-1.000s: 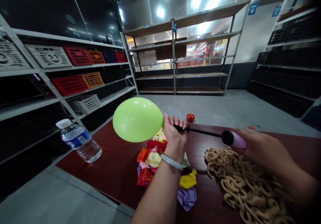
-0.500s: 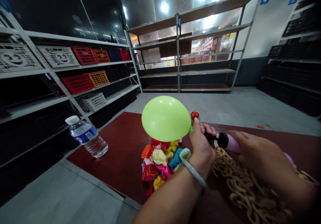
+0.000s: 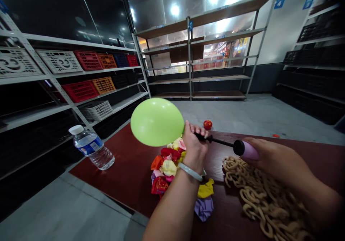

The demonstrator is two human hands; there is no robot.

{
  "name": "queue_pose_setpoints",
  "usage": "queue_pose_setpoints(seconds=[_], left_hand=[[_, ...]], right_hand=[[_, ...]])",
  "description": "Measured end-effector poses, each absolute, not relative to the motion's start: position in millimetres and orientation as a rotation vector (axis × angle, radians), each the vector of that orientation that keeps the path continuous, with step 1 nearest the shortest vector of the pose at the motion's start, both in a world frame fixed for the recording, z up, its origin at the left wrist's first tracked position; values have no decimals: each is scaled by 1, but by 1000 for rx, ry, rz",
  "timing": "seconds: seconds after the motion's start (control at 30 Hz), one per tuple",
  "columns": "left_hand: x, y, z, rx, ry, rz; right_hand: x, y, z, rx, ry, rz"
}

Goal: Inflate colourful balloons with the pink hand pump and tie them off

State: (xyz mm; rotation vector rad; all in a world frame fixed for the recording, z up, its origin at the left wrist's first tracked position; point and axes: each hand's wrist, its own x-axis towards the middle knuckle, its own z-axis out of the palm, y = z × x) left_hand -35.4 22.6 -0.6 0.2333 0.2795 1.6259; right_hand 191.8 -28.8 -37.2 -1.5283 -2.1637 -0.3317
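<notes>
A light green balloon, swollen with air, points its neck at my left hand. That hand is closed around the neck and the black nozzle end of a balloon pump. My right hand grips the pump's pink body; the thin black rod shows between my hands. Under the balloon and my left forearm lies a pile of limp balloons in many colours, partly covered. Tan cord-like loops lie in a heap below my right hand.
The dark red table carries a water bottle at its left. A small red ball-like thing is beyond the table's far side. Shelves with crates line the left wall, and a metal rack stands at the back.
My left hand and the green balloon have moved left, away from my right hand. The pump's rod is now drawn out, and purple and yellow limp balloons have come into sight.
</notes>
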Motion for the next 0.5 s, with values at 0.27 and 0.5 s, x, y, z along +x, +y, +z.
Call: queue_pose_setpoints(seconds=[0.27, 0.5], left_hand=[[-56, 29, 7, 202, 250, 1726], [-16, 13, -7, 204, 240, 1636]], right_hand=[[207, -31, -30, -1697, -2171, -376], [184, -42, -26, -1606, -2192, -623]])
